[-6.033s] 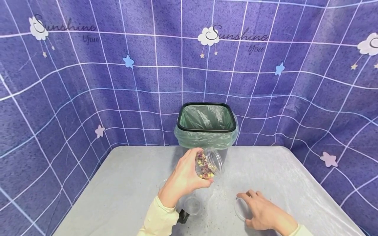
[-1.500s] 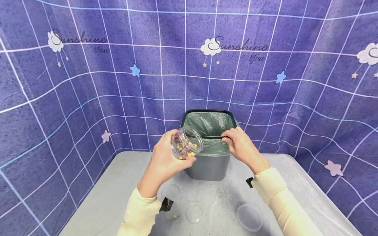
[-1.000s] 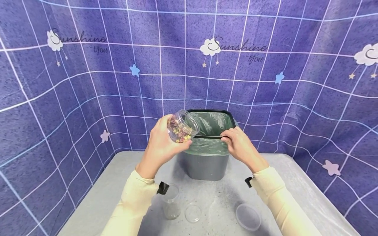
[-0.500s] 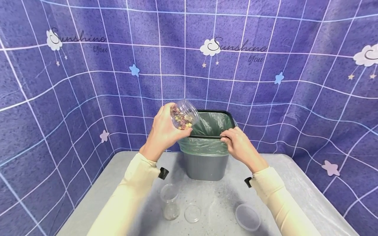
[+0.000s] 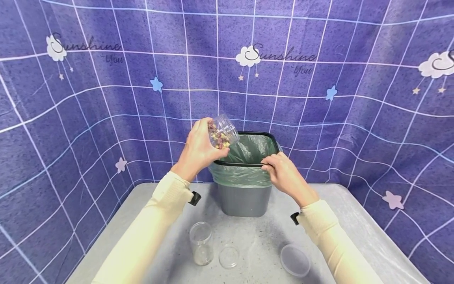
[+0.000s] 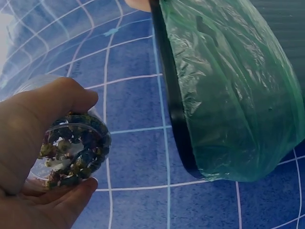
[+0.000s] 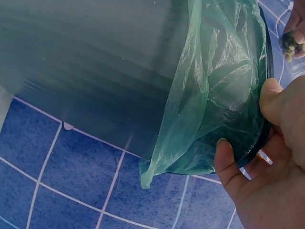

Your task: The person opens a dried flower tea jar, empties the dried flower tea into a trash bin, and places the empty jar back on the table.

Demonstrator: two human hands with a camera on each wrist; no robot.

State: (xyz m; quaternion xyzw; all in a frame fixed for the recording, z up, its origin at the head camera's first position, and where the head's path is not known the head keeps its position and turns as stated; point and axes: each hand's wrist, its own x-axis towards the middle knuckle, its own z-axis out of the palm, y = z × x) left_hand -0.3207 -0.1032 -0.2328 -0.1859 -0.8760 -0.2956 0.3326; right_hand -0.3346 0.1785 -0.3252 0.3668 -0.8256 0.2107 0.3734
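Note:
My left hand (image 5: 200,146) grips a clear plastic jar (image 5: 224,130) part-filled with dried flowers in yellow and dark red. The jar is tilted, its open mouth facing right, over the left side of the trash can (image 5: 244,199). In the left wrist view, thumb and fingers wrap round the jar (image 6: 78,148), and the flowers show through its base. My right hand (image 5: 285,173) holds the can's black rim (image 5: 241,164) at its front right corner. A green bag (image 7: 228,71) lines the can and folds down over the rim.
A clear empty jar (image 5: 201,244) stands on the grey table (image 5: 142,221) at front left. Beside it lies a clear round lid (image 5: 229,257), with a larger translucent lid (image 5: 295,260) farther right. Dark crumbs dot the table. A purple-blue grid curtain (image 5: 170,110) hangs behind.
My right hand left the larger lid and took hold of the can's rim. My left hand raised the jar of dried flowers and brought it over the can's left side.

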